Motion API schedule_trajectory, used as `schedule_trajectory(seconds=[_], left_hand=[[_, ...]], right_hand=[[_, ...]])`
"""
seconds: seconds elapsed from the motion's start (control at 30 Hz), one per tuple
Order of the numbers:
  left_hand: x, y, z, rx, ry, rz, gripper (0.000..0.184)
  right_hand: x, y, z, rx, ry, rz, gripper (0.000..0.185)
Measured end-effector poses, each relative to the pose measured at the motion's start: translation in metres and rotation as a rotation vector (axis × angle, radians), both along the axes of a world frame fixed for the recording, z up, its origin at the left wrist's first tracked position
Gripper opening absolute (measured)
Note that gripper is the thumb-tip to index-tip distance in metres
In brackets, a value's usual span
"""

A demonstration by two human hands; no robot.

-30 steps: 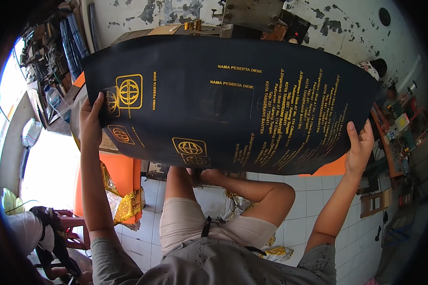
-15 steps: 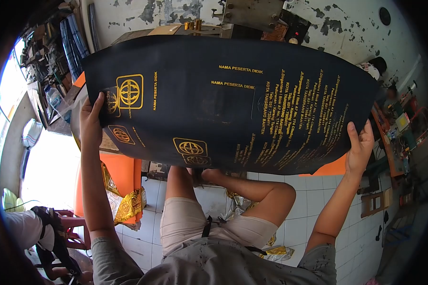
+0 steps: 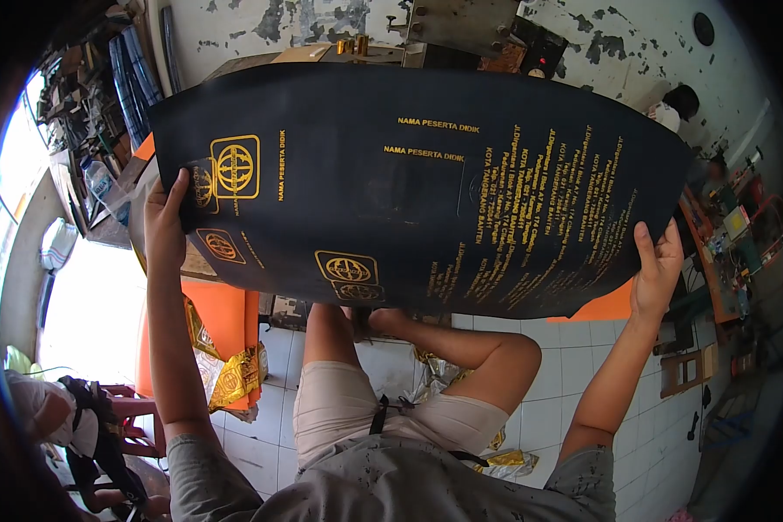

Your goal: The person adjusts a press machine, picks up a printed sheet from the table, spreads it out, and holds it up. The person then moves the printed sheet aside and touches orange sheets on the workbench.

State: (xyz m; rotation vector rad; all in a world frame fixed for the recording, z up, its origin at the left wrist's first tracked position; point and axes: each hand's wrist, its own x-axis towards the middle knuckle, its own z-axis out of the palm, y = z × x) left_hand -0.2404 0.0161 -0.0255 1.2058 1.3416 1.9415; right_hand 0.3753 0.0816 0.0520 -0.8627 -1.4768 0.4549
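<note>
A large black sheet printed with gold lettering and square emblems is stretched between my hands, above my lap. Its lower edge bows down toward my knees. My left hand pinches the left edge, thumb on the printed face beside an emblem. At the right edge, my right hand grips the sheet with the thumb in front; some fingers pass behind it. Orange sheets show below the black one at the left, with crumpled gold foil against them.
Behind the sheet stands a metal machine with small gold foil rolls beside it. A plastic bottle is at the left. One person is at lower left, another at the far right. More foil scraps lie on the tiled floor.
The black sheet has shifted very slightly, its print a little further left; both hands keep their hold. The person at lower left and the one at far right have moved a little.
</note>
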Motion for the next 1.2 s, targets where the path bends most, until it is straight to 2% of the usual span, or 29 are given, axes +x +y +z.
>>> schedule_trajectory(seconds=[0.8, 1.2], left_hand=[[0.001, -0.004, 0.000, 0.054, 0.022, 0.037, 0.030], [-0.001, -0.003, -0.002, 0.043, 0.021, 0.003, 0.032]], right_hand=[[-0.004, -0.001, -0.003, -0.006, -0.013, -0.009, 0.043], [0.007, 0.011, -0.012, -0.010, -0.014, -0.059, 0.050]])
